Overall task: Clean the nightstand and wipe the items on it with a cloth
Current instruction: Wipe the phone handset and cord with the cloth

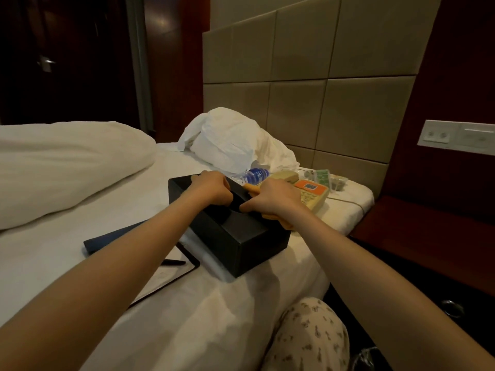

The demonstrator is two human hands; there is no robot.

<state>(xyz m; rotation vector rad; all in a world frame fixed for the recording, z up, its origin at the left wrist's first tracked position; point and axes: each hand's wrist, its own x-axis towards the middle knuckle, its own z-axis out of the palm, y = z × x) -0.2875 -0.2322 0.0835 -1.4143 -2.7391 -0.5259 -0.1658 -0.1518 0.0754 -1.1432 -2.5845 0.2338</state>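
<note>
- Gripping the far rim of the black box (pixel 241 236), the left hand (pixel 211 187) has its fingers curled over the edge.
- Right hand (pixel 273 196) clutches a yellow cloth (pixel 281 222), pressed against the box's right side.
- Box sits on the white bed (pixel 214 303), centre frame.
- Telephone (pixel 313 195) and water bottle (pixel 255 175) lie just behind it.

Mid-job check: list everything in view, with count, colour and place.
box: 1, black, on bed, centre
cloth: 1, orange, on box's right side
phone: 1, beige, right of box
bottle: 1, clear, blue label, behind box
pillow: 1, white, left
linen pile: 1, white, by headboard
notepad: 1, white, black-edged, left of box
pen: 1, dark, on notepad
left hand: 1, grips box top
right hand: 1, holds cloth on box
</note>
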